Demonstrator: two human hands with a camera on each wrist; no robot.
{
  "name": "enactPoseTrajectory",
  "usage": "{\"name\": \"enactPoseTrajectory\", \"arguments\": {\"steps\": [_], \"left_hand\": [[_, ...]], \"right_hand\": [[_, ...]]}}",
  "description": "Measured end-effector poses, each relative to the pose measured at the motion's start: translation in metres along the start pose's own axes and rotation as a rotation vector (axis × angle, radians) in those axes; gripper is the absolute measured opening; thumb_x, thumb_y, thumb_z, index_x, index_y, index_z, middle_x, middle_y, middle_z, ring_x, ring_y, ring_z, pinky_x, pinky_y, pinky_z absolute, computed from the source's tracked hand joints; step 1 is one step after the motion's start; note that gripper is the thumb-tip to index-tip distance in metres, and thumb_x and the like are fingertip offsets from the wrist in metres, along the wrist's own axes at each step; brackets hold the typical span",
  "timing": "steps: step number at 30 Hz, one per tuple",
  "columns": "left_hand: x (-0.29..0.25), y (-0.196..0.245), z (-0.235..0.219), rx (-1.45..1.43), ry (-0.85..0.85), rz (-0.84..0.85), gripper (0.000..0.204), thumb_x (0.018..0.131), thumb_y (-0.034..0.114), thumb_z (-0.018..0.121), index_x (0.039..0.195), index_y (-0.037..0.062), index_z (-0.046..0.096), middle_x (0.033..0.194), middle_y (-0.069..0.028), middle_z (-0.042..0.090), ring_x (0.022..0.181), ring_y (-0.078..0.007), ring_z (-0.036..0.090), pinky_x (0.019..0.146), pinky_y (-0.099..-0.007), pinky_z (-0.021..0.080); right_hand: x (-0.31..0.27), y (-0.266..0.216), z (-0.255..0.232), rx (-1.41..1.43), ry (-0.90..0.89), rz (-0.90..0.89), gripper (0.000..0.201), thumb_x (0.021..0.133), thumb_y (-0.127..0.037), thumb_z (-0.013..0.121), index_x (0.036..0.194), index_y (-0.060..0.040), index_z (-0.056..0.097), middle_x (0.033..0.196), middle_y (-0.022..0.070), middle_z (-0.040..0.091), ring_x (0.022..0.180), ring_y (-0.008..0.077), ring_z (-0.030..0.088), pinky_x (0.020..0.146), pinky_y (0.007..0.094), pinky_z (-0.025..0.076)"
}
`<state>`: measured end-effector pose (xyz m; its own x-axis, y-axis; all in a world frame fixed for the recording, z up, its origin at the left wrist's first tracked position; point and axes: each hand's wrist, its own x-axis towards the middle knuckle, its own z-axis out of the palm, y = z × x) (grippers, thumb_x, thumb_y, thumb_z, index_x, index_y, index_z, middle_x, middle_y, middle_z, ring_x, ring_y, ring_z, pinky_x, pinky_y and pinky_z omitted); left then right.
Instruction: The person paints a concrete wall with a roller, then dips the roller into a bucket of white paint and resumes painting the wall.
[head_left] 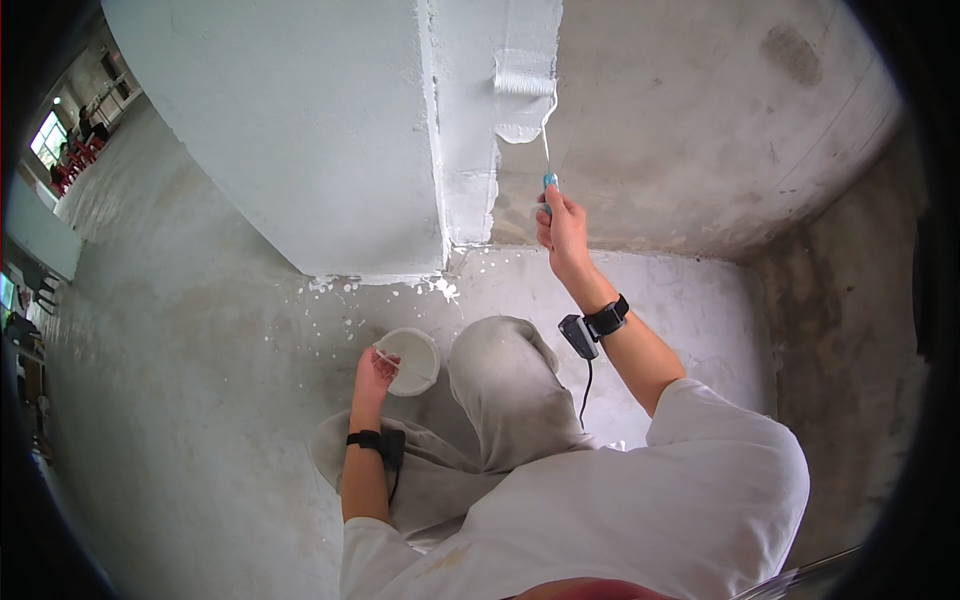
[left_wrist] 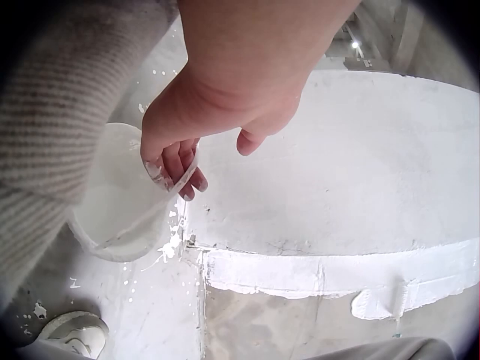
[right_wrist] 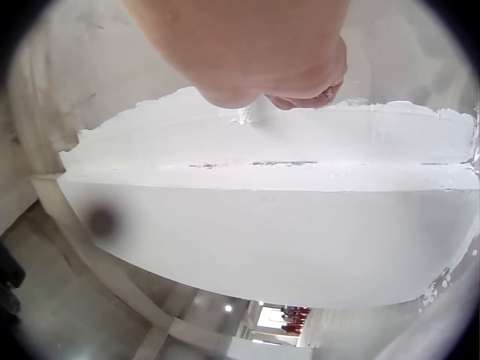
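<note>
My right hand (head_left: 566,228) grips the blue handle (head_left: 551,181) of a paint roller, arm stretched forward. The wet white roller head (head_left: 525,82) lies against the wall, at the edge of a fresh strip of white paint (head_left: 470,120). In the right wrist view, the hand (right_wrist: 255,64) hides most of the roller. Low on the left, my left hand (head_left: 374,370) holds the thin handle of a white bucket (head_left: 436,362) on the floor. The left wrist view shows the handle (left_wrist: 184,176) running across its fingers, with pale liquid inside the bucket.
Bare grey wall (head_left: 660,130) extends right of the paint. To the left a white-painted wall face (head_left: 290,120) meets the strip at a corner. White splatters (head_left: 440,288) dot the floor below. My bent knee (head_left: 505,370) is right beside the bucket. Red chairs (head_left: 68,170) stand far off.
</note>
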<state>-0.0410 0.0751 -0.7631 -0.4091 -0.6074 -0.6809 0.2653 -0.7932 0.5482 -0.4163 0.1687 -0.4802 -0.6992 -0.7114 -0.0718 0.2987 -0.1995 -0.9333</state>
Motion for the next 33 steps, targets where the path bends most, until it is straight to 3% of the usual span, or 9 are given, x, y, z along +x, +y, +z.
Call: {"name": "enactPoseTrajectory", "arguments": {"steps": [7, 18, 23, 31, 33], "left_hand": [[-0.004, 0.003, 0.01, -0.003, 0.003, -0.012, 0.029, 0.089, 0.037, 0.055, 0.097, 0.0089, 0.052, 0.088, -0.0115, 0.066, 0.088, -0.0258, 0.065, 0.075, -0.0354, 0.05], [-0.003, 0.005, 0.01, 0.012, 0.033, -0.006, 0.03, 0.086, 0.037, 0.057, 0.093, 0.0078, 0.057, 0.087, -0.0091, 0.065, 0.086, -0.0252, 0.064, 0.074, -0.0352, 0.05], [-0.002, 0.006, 0.013, 0.008, 0.03, -0.01, 0.03, 0.086, 0.037, 0.057, 0.093, 0.0076, 0.058, 0.086, -0.0095, 0.065, 0.085, -0.0249, 0.065, 0.073, -0.0348, 0.05], [-0.004, 0.006, 0.013, 0.001, 0.006, -0.021, 0.027, 0.09, 0.036, 0.054, 0.096, 0.0096, 0.053, 0.086, -0.0116, 0.066, 0.086, -0.0255, 0.065, 0.072, -0.0349, 0.051], [-0.003, 0.005, 0.013, 0.018, 0.038, -0.015, 0.03, 0.087, 0.037, 0.056, 0.092, 0.0072, 0.058, 0.086, -0.0091, 0.065, 0.084, -0.0247, 0.064, 0.072, -0.0344, 0.05]], "right_hand": [[0.011, 0.035, -0.023, -0.032, 0.025, 0.12, 0.029, 0.097, -0.034, 0.054, 0.089, -0.0063, 0.05, 0.059, -0.0055, 0.038, 0.042, 0.0029, 0.026, 0.037, 0.0214, 0.019], [-0.004, 0.057, -0.042, -0.034, 0.039, 0.119, 0.029, 0.098, -0.034, 0.053, 0.085, -0.0074, 0.049, 0.059, -0.0059, 0.038, 0.043, 0.0023, 0.026, 0.038, 0.0209, 0.018], [-0.003, 0.071, -0.049, -0.027, 0.031, 0.244, 0.03, 0.098, -0.036, 0.053, 0.085, -0.0084, 0.049, 0.06, -0.0055, 0.038, 0.043, 0.0026, 0.026, 0.038, 0.0211, 0.018], [0.011, 0.066, -0.041, 0.013, 0.024, 0.216, 0.03, 0.097, -0.035, 0.054, 0.086, -0.0078, 0.048, 0.059, -0.0051, 0.038, 0.043, 0.003, 0.026, 0.038, 0.0214, 0.019], [0.01, 0.063, -0.037, 0.008, 0.034, 0.211, 0.031, 0.097, -0.035, 0.054, 0.085, -0.0076, 0.048, 0.059, -0.0051, 0.038, 0.043, 0.003, 0.027, 0.038, 0.0213, 0.019]]}}
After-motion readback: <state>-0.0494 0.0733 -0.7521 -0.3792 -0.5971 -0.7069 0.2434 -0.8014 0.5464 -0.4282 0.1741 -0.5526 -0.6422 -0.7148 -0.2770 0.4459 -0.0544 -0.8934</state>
